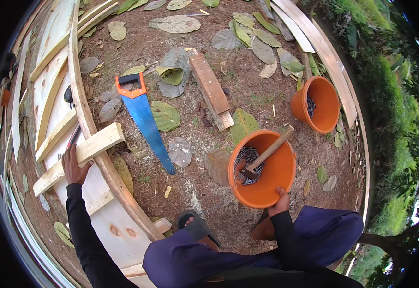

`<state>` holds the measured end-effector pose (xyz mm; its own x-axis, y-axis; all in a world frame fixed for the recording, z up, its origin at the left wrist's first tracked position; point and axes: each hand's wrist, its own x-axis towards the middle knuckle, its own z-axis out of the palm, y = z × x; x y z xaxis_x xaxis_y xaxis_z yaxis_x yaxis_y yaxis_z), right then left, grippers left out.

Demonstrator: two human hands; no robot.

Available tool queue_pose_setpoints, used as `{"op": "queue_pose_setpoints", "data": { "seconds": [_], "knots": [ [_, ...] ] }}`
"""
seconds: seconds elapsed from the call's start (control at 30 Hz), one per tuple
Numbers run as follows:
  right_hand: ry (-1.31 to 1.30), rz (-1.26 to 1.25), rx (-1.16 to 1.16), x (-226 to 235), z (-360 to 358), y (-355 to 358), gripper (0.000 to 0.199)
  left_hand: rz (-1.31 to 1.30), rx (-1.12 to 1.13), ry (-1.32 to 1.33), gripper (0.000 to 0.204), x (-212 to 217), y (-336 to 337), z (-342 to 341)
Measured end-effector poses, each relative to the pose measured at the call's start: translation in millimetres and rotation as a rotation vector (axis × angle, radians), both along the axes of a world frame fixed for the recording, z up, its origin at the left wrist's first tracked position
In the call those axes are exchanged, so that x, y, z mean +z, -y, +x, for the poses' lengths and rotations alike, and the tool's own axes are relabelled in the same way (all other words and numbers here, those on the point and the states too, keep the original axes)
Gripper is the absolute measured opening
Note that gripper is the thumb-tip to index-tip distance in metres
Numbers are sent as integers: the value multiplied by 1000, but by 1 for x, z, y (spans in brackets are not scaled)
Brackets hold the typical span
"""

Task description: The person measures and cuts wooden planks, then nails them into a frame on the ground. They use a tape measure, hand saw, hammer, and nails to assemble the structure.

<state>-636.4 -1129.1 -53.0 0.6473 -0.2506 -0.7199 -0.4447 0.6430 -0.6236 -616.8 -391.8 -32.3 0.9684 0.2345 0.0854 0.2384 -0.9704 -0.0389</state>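
Observation:
My left hand (pixel 76 165) lies on a short wooden batten (pixel 99 143) that crosses the long plank panel at left, fingers stretched out and thumb apart. Just beyond its fingertips is a slim red and dark tool (pixel 74 136), too small to name. My right hand (pixel 280 201) grips the near rim of an orange bucket (pixel 262 192), tilted so its inside shows. In it are many loose nails (pixel 249 156) and a hammer (pixel 269 151), its head among the nails and its wooden handle poking over the far rim.
A handsaw (pixel 144 122) with a blue blade lies on the leaf-strewn soil. Beyond it rests a brown wood block (pixel 208 84). Another orange bucket (pixel 322 122) with nails stands at right. Long boards (pixel 329 57) run along the right; the plank panel (pixel 118 230) edges my left side.

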Motion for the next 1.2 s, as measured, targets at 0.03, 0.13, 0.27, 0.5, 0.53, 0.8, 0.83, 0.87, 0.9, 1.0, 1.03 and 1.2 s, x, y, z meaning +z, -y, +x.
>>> {"op": "queue_pose_setpoints", "data": {
  "seconds": [0.03,0.13,0.27,0.5,0.53,0.8,0.83,0.87,0.9,1.0,1.03,1.2],
  "knots": [
    [-12,-57,-57,4,6,1,42,-19,7,28,95,-9,0,0],
    [-7,-155,-101,9,36,-15,41,-13,1,96,91,-17,-21,-16],
    [45,-193,-127,-5,65,15,43,-75,-111,167,80,-3,1,-9],
    [-55,-124,-1,12,23,-111,79,-204,-152,124,83,27,104,-59],
    [-43,-158,148,14,11,-139,78,-222,-134,141,85,24,119,-70],
    [862,-568,892,38,54,-253,43,-268,-88,194,91,26,177,-109],
    [926,-575,950,42,65,-269,44,-277,-88,209,91,32,177,-105],
    [1002,-601,1038,45,73,-291,44,-302,-86,208,92,29,172,-113],
    [1064,-613,1099,49,83,-311,44,-321,-120,209,89,35,168,-113],
    [1115,-656,1382,62,107,-391,43,-391,-125,206,79,47,143,-111],
    [1138,-723,1482,65,114,-419,43,-429,-70,216,74,50,128,-107],
    [1733,-1066,1586,28,137,-556,58,-658,166,514,37,46,11,-34]
  ]
}}
